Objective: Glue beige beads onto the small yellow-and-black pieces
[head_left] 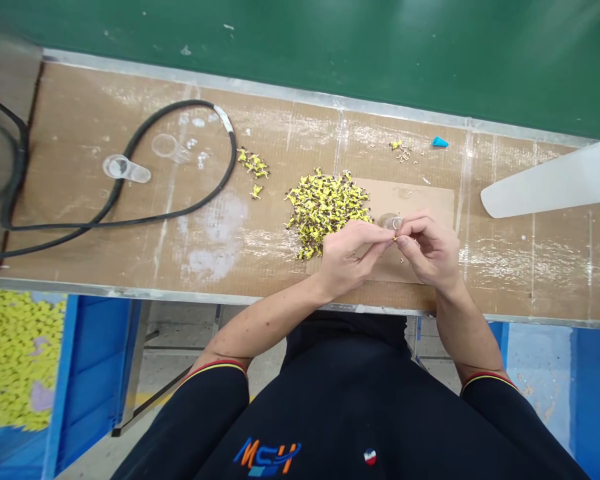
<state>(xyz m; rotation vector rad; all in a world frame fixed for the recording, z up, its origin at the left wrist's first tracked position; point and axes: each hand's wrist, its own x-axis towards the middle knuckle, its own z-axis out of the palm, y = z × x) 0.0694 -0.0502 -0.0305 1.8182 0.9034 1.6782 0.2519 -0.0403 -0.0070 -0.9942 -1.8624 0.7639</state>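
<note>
My left hand (351,257) and my right hand (431,252) meet over the cardboard sheet, their fingertips pinched together. Between them is a tiny yellow piece (395,238), mostly covered by the fingers. Just behind the fingertips stands a small clear plastic cup (389,221), partly hidden by my right hand. Left of the cup lies a heap of small yellow figures (327,203) with dark and white parts, their exact kind too small to tell. The heap reaches close to my left hand. Under my hands is a flat cardboard sheet (425,197).
A black cable (145,123) loops across the left, near clear scoop-like cups (127,169). Loose yellow figures (253,165) lie beside it. A blue cone-shaped cap (439,142) and white bottle (550,183) lie right. Blue crates (93,360) stand below the table edge.
</note>
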